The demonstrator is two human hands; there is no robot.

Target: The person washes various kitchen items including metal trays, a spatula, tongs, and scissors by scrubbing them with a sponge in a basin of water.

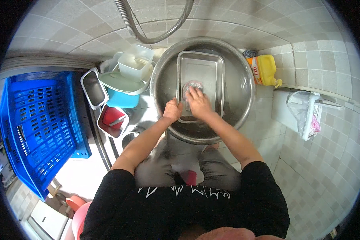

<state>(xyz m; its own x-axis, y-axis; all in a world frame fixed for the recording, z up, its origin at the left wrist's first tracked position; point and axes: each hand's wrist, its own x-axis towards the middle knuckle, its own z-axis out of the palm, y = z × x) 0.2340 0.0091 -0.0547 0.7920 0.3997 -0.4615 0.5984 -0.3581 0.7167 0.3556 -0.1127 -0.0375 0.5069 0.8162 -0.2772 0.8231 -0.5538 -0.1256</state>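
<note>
A rectangular metal tray [208,67] lies in a wide round metal basin [243,120]. On the tray's left edge, my left hand [173,110] grips the rim near the lower corner. My right hand [199,103] presses a scrubbing pad [192,86], pinkish and silvery, against the tray's inside floor. The fingers of that hand are blurred and cover part of the pad. Some water appears to stand in the basin around the tray.
Left of the basin are stacked plastic containers [136,64], a metal pan [94,88] and a red-lined container [113,120]. Farther left stands a blue plastic crate [45,120]. A yellow pump bottle [265,70] and a bin [294,114] are at right. A metal hose [156,39] hangs above.
</note>
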